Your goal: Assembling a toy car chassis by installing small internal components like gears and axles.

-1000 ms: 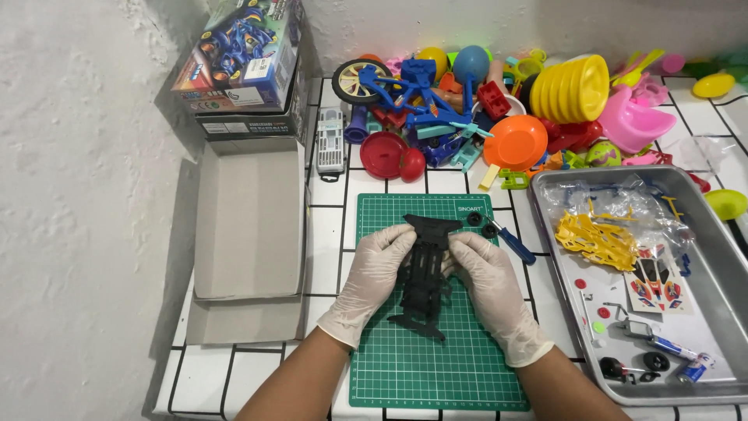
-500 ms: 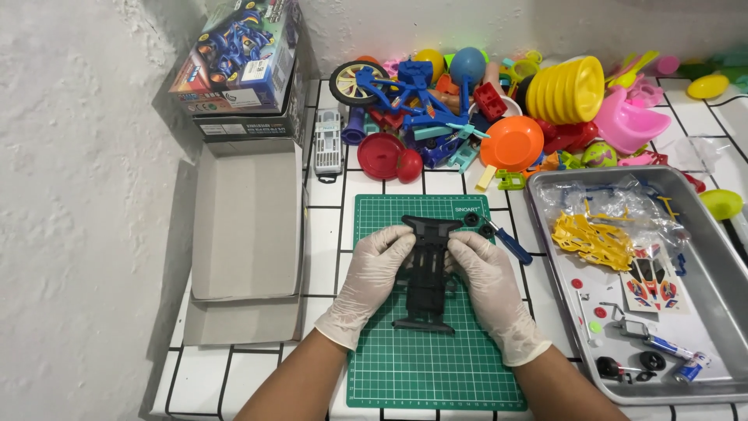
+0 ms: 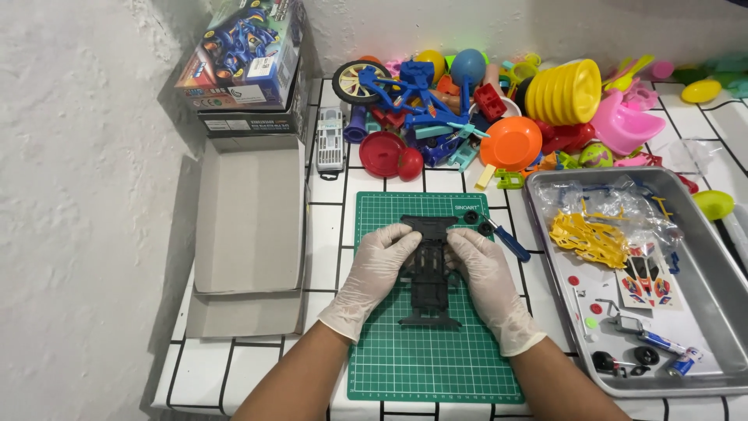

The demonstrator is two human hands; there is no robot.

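Note:
A black plastic toy-car chassis (image 3: 428,273) lies lengthwise on a green cutting mat (image 3: 436,366). My left hand (image 3: 372,270), in a white glove, grips the chassis's left side near its far end. From the other side my gloved right hand (image 3: 485,277) holds the chassis's right edge. Both thumbs rest on top of the frame. A blue-handled screwdriver (image 3: 505,238) lies on the mat just beyond my right hand, with small black wheels beside its tip.
A metal tray (image 3: 713,312) at right holds yellow parts, stickers, small wheels and a bagged sprue. A heap of bright plastic toys (image 3: 499,117) fills the back. An open grey cardboard box (image 3: 249,226) and stacked kit boxes (image 3: 245,58) sit at left, against the white wall.
The chassis has settled flatter and straighter on the mat between my hands. Both hands stay on its sides, barely shifted.

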